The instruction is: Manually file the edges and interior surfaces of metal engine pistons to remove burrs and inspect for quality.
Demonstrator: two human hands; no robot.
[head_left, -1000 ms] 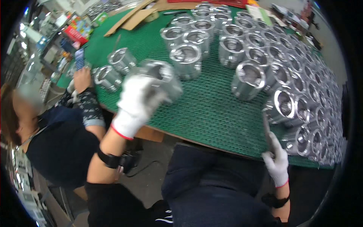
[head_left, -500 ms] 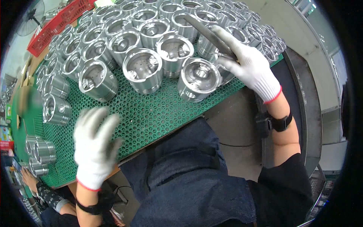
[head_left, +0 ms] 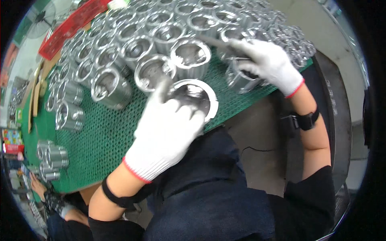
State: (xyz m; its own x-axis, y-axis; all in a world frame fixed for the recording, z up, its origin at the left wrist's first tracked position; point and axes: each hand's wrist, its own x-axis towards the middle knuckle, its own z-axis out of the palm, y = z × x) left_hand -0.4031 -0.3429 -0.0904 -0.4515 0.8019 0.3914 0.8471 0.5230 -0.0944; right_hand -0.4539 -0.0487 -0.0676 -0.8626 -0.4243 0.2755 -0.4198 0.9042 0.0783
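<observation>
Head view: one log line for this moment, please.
left hand: gloved, gripping metal cylinder | right hand: gloved, holding thin tool over another cylinder | surface: green mesh mat, many cylinders

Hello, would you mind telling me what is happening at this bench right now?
A person in white knit gloves is working over a green mesh mat crowded with shiny metal cylindrical parts. The left hand grips one ring-topped part at the mat's near edge. The right hand holds a slim metal tool and rests on another part. Another person's arm shows at lower left.
</observation>
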